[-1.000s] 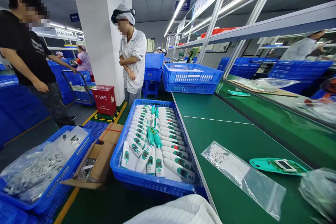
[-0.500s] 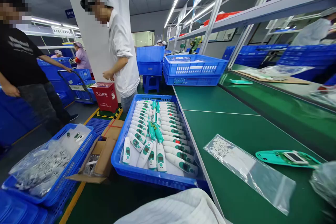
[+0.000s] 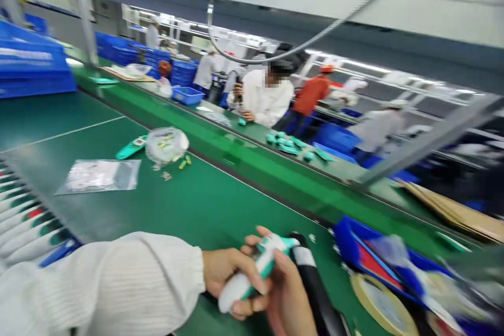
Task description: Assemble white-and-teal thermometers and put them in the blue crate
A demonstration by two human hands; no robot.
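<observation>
A white and green handheld thermometer (image 3: 258, 268) lies between my two hands above the green bench, tilted with its narrow green end pointing up and right. My left hand (image 3: 232, 275) is closed round its white lower body, thumb on top. My right hand (image 3: 291, 289) grips the same thermometer from the right, its fingers partly hidden behind it. Just right of this hand is a black cylindrical tool (image 3: 315, 283) with a white band, like an electric screwdriver; whether the hand touches it I cannot tell. Motion blurs the details.
On the bench (image 3: 189, 215) are a clear bag of small parts (image 3: 100, 175), a round container (image 3: 167, 145) and a green casing half (image 3: 132, 148). White thermometers (image 3: 23, 231) fill a crate at left. A blue bin (image 3: 378, 257) and tape roll (image 3: 381, 304) stand right. People work opposite.
My view has swung right from the crate of thermometers and aisle to the bench. Both hands have come into view, holding a thermometer.
</observation>
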